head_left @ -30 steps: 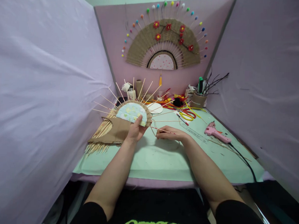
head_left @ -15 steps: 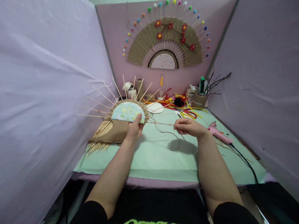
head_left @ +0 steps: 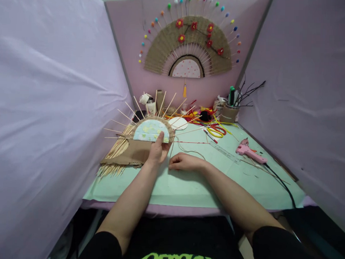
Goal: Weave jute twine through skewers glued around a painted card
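Note:
My left hand (head_left: 158,151) grips a half-round fan piece (head_left: 150,130) at its lower right edge, thumb on the pale blue floral cover and fingers behind. Twine is wound round the curved rim, and thin wooden sticks radiate from it. Below and to the right, my right hand (head_left: 185,161) is closed in a pinch low over the table. A strand of twine (head_left: 171,149) runs down from the fan's right corner to its fingertips. Another length of twine loops over the table behind this hand.
Under the fan lie brown cardboard (head_left: 132,152) and a bundle of sticks (head_left: 115,157). Scissors (head_left: 216,131), a pen (head_left: 211,136), a clear ruler (head_left: 225,152) and a pink glue gun (head_left: 250,151) lie rightward. A finished fan (head_left: 189,43) hangs on the back wall.
My right hand has moved left and down from the far end of the lowest right stick to below the fan, with twine at its fingertips. The fan has shifted slightly right in view.

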Tool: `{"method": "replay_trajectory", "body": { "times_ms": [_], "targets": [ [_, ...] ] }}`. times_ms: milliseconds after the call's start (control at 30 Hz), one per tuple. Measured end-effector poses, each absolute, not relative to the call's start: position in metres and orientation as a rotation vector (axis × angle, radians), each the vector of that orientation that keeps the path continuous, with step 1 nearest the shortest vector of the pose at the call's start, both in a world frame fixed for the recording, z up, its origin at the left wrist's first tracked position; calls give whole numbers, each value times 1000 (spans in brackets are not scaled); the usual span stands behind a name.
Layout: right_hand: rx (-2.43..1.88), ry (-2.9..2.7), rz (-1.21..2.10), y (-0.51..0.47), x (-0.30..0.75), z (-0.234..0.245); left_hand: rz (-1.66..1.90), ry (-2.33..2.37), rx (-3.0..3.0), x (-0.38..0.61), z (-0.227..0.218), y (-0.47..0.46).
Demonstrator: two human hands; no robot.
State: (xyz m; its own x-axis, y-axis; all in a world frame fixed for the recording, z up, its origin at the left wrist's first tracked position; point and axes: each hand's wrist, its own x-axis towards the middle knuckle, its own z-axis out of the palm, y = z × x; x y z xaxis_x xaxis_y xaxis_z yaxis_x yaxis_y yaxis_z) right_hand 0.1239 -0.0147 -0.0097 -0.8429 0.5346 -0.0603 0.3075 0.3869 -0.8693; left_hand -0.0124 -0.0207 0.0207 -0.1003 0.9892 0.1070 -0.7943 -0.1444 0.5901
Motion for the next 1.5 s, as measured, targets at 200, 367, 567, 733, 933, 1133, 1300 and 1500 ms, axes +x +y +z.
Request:
{"method": "replay_trajectory", "body": {
  "times_ms": [200,367,567,733,933,1133,1300,1500],
  "targets": [
    [-1154,-2206,818,11,140,-17,1488,475,526,-14,21,-25],
    [-1154,-1982,795,23,153,-15,1370,502,563,-11,18,-28],
    [-1185,-1782,663,26,165,-9,1333,545,600,-7,16,-26],
    [-1208,-1687,647,29,170,-6,1210,608,608,-11,15,-24],
    [-1172,-1690,627,29,172,-4,1150,581,562,-13,16,-24],
    [-1198,-1671,661,30,174,-5,1153,636,548,-15,14,-21],
    [-1181,-1708,623,30,176,-4,1161,664,570,-20,14,-18],
    [-1162,-1656,729,36,188,0,1223,705,518,-26,15,-12]
  ]
}}
